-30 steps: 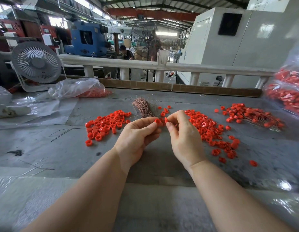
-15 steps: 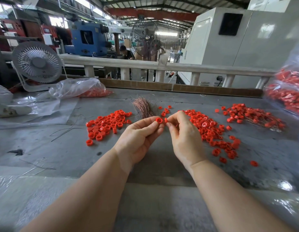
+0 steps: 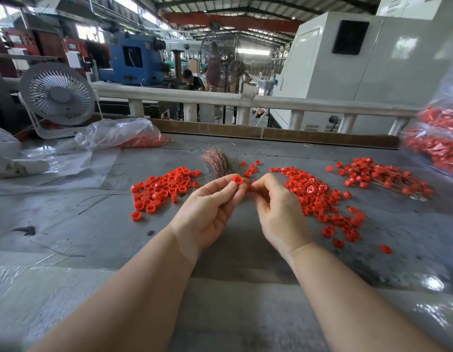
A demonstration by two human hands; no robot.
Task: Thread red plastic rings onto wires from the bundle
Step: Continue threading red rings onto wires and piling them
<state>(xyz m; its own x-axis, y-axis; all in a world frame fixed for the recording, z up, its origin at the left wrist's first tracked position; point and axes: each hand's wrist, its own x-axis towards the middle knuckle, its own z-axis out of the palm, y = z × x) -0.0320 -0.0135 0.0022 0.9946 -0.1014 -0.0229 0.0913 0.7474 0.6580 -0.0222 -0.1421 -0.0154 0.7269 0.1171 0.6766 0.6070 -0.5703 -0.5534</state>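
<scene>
Above the table's (image 3: 98, 232) middle, the left hand (image 3: 207, 212) pinches a red ring (image 3: 237, 179) — the right hand (image 3: 278, 212) pinches something unclear beside it; the wire bundle (image 3: 218, 162) lies just behind.

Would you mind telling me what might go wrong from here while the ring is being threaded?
1. The left hand pinches the red ring only at the fingertips above the table; it could slip and drop.
2. The wire is too thin to make out at the right hand, so it may miss the hole.
3. A dropped ring could land in the loose ring pile and get mixed in.
</scene>
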